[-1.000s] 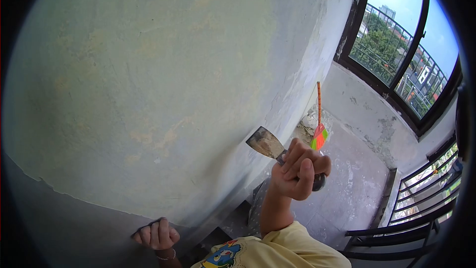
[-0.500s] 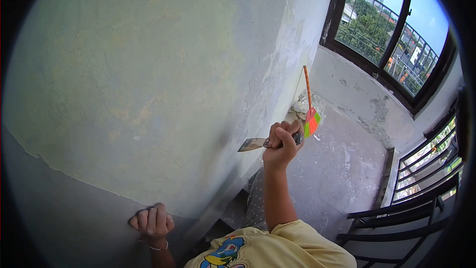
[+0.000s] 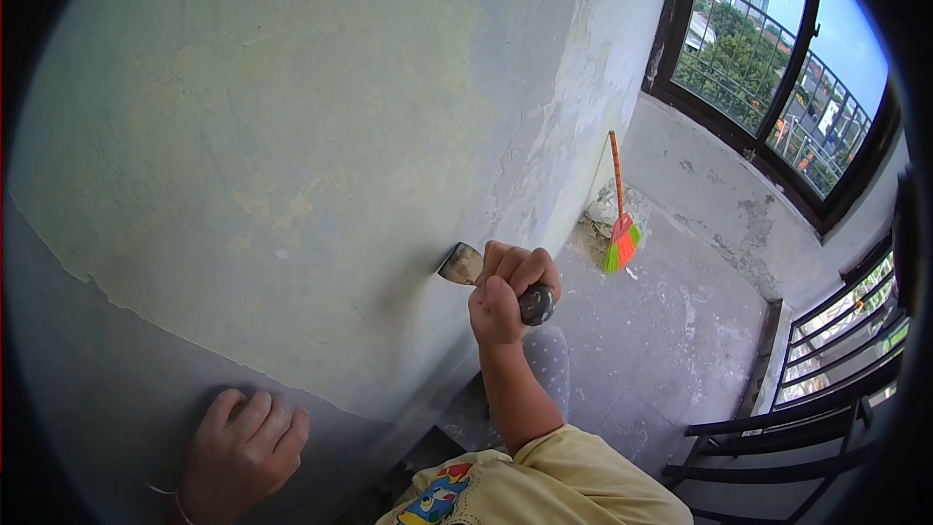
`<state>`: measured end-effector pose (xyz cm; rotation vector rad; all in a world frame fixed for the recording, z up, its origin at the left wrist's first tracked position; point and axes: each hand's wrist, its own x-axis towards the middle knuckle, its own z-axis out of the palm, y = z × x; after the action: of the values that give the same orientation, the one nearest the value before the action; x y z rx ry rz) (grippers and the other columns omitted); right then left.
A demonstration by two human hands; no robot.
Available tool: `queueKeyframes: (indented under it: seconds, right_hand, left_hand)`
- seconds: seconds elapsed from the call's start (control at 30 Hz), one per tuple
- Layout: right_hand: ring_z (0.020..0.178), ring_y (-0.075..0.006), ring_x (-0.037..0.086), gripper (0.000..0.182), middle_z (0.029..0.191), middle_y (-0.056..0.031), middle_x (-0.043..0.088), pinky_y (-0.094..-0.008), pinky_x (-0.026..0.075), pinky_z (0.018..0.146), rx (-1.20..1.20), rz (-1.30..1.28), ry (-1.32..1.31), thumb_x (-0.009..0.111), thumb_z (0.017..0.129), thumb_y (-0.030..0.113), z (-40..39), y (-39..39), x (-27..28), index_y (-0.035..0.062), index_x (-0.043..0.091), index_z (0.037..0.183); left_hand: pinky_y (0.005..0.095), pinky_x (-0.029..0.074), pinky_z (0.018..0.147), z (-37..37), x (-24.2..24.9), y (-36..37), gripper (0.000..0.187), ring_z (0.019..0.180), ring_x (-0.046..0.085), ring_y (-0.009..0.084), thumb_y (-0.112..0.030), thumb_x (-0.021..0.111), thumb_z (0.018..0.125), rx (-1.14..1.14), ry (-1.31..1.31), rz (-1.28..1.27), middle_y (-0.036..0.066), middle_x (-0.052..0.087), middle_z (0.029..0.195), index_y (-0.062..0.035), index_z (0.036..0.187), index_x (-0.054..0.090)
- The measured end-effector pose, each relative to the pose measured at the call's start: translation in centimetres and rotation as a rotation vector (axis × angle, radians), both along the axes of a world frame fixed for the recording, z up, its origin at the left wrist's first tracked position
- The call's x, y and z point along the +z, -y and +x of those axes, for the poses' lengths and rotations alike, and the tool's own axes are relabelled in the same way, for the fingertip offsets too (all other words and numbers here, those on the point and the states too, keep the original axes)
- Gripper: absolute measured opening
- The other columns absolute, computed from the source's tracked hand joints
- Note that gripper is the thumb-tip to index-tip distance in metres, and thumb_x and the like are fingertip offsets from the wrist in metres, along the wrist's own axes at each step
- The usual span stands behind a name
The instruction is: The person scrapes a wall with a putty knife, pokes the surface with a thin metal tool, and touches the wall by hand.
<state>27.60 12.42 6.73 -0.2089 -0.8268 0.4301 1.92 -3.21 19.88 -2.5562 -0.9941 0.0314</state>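
My right hand (image 3: 510,294) is wrapped round the dark handle of a putty knife (image 3: 462,264). Its wide, worn metal blade points left, with the edge right at the pale green, patchy wall (image 3: 321,136). Lower left, my left hand (image 3: 248,447) rests on the smooth grey lower part of the wall (image 3: 117,379), fingers bent and a little apart, with nothing in it. Just above those fingers runs the ragged edge where the pale green coat meets the grey. A thin bracelet circles the left wrist.
A small broom (image 3: 622,233) with an orange handle and pink-green bristles leans in the corner by some rubble. White specks dot the grey floor (image 3: 671,321). A dark-framed window (image 3: 748,49) is at upper right, and black metal railings (image 3: 777,472) stand at lower right.
My right hand has moved left and slightly down, bringing the putty knife's blade to the wall. My left hand has shifted left and down, its fingers less tightly curled.
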Motion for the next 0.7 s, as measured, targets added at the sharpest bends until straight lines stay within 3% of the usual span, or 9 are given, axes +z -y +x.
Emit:
queueKeyframes:
  seconds: [0.07,0.1,0.17,0.27,0.33,0.4,0.47,0.57,0.7]
  right_hand:
    - [0.042,-0.0106,0.028,0.024,0.048,0.0001,0.035,-0.0283,0.022,0.045,-0.085,0.080,0.134,0.052,0.069,-0.005,-0.7,-0.4,-0.5,0.0110,0.034,0.065]
    - [0.042,-0.0106,0.028,0.024,0.048,0.0001,0.035,-0.0283,0.022,0.045,-0.082,0.079,0.144,0.052,0.069,-0.005,-0.6,-0.1,-0.3,0.0110,0.034,0.065]
    - [0.040,-0.0104,0.027,0.023,0.048,-0.0005,0.035,-0.0277,0.023,0.045,-0.042,-0.065,0.003,0.050,0.068,-0.005,-0.2,1.2,0.5,0.0109,0.034,0.064]
    - [0.037,-0.0092,0.028,0.020,0.046,0.0004,0.037,-0.0272,0.026,0.044,-0.130,0.131,-0.081,0.049,0.068,-0.003,0.5,3.1,2.3,0.0119,0.035,0.066]
    - [0.037,-0.0087,0.027,0.020,0.046,0.0008,0.036,-0.0268,0.027,0.044,-0.109,0.236,-0.074,0.049,0.068,-0.002,-0.2,3.6,2.1,0.0121,0.035,0.066]
    - [0.038,-0.0099,0.031,0.023,0.046,0.0007,0.036,-0.0289,0.023,0.045,-0.130,0.121,-0.013,0.050,0.067,-0.004,-2.2,0.6,1.1,0.0121,0.034,0.066]
    - [0.038,-0.0104,0.033,0.025,0.046,0.0005,0.036,-0.0299,0.021,0.045,-0.140,0.115,0.027,0.051,0.066,-0.005,-1.8,0.2,0.2,0.0125,0.033,0.066]
    - [0.038,-0.0105,0.035,0.026,0.046,0.0003,0.039,-0.0297,0.022,0.045,-0.155,0.138,0.073,0.052,0.067,-0.004,-0.5,1.3,0.7,0.0128,0.033,0.066]
    - [0.037,-0.0112,0.038,0.027,0.047,0.0011,0.044,-0.0292,0.024,0.043,-0.140,0.333,0.115,0.059,0.072,-0.001,0.2,3.7,1.2,0.0118,0.036,0.067]
  left_hand:
    - [0.0343,0.050,0.084,1.0,1.4,-0.9,0.015,0.101,0.062,0.0224,-0.013,0.065,0.081,-0.178,-0.343,0.236,0.006,0.068,0.095,-0.0075,0.094,0.070]
    - [0.0343,0.050,0.084,1.1,2.0,-1.4,0.015,0.101,0.062,0.0224,-0.013,0.065,0.081,-0.175,-0.333,0.235,0.006,0.068,0.095,-0.0075,0.094,0.070]
    - [0.0325,0.051,0.090,1.0,3.1,-2.4,0.014,0.108,0.062,0.0219,-0.014,0.061,0.088,-0.458,-0.510,0.229,0.006,0.069,0.099,-0.0075,0.098,0.069]
    - [0.0313,0.051,0.092,1.7,4.6,-4.1,0.014,0.110,0.061,0.0204,-0.016,0.059,0.090,-0.518,-0.699,0.283,0.005,0.068,0.099,-0.0089,0.096,0.069]
    - [0.0309,0.049,0.095,2.1,5.3,-5.3,0.016,0.115,0.059,0.0202,-0.015,0.059,0.091,-0.483,-0.725,0.349,0.005,0.068,0.107,-0.0093,0.102,0.069]
    - [0.0305,0.048,0.099,2.2,6.2,-6.9,0.020,0.121,0.057,0.0201,-0.015,0.059,0.091,-0.455,-0.761,0.419,0.005,0.067,0.116,-0.0097,0.108,0.069]
    - [0.0291,0.041,0.107,2.4,6.7,-8.6,0.033,0.133,0.050,0.0206,-0.013,0.058,0.093,-0.352,-0.657,0.430,0.005,0.059,0.140,-0.0112,0.126,0.064]
    - [0.0292,0.036,0.113,3.0,7.0,-7.8,0.043,0.141,0.042,0.0192,-0.012,0.056,0.095,-0.229,-0.751,0.274,0.001,0.046,0.156,-0.0131,0.138,0.057]
    - [0.0300,0.035,0.114,3.0,7.0,-7.8,0.041,0.143,0.041,0.0160,-0.012,0.056,0.096,-0.185,-0.749,0.271,-0.002,0.046,0.156,-0.0158,0.137,0.059]
